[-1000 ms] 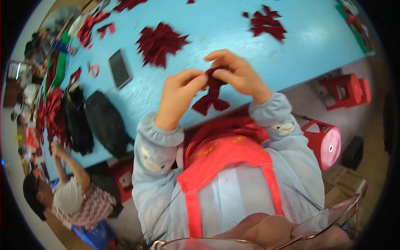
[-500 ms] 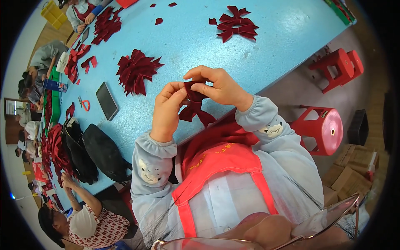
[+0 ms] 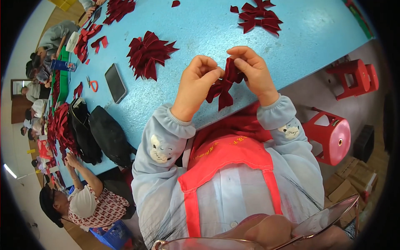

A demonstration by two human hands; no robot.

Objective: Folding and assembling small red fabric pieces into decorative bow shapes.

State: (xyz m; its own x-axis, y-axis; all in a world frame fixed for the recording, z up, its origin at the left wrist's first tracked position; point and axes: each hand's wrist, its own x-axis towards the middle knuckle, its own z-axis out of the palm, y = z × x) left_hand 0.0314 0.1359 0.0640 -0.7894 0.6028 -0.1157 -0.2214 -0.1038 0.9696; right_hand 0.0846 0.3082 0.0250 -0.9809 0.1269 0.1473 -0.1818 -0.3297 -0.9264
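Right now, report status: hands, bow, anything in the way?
Right hand pinching dark red bow; left hand at its side. Bow by near edge of blue table. Phone, scissors off left, clear of hands.

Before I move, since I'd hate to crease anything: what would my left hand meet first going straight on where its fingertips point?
The dark red bow, most likely: your left hand is right beside it, perhaps already touching; the depth is unclear.

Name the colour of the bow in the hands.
The bow is dark red, seen best in the head view.
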